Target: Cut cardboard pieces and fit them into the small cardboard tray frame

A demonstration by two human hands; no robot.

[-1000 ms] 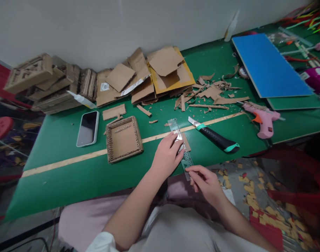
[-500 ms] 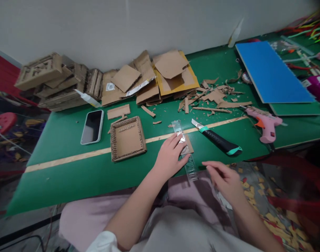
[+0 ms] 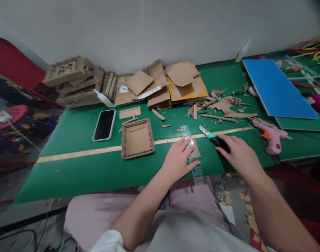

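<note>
My left hand (image 3: 179,159) lies with spread fingers on a clear ruler (image 3: 186,131), pressing it over a small cardboard piece (image 3: 198,149). The ruler reaches past the table's front edge. On the right, my right hand (image 3: 238,154) has its fingers around the black and teal handle of a utility knife (image 3: 211,135), whose blade points up and left. The knife is close to the table top, right of the ruler. To the left of my left hand sits a shallow cardboard tray (image 3: 138,140) with corrugated walls.
A phone (image 3: 104,125) lies at left. Behind are stacked cardboard frames (image 3: 75,99), a glue bottle (image 3: 104,99), flat cardboard (image 3: 139,82) and scraps (image 3: 223,104). A pink glue gun (image 3: 274,138) and a blue board (image 3: 280,89) are at right.
My right hand has moved forward from near the table edge and taken hold of the utility knife. My left hand remains on the ruler. The camera view has shifted slightly.
</note>
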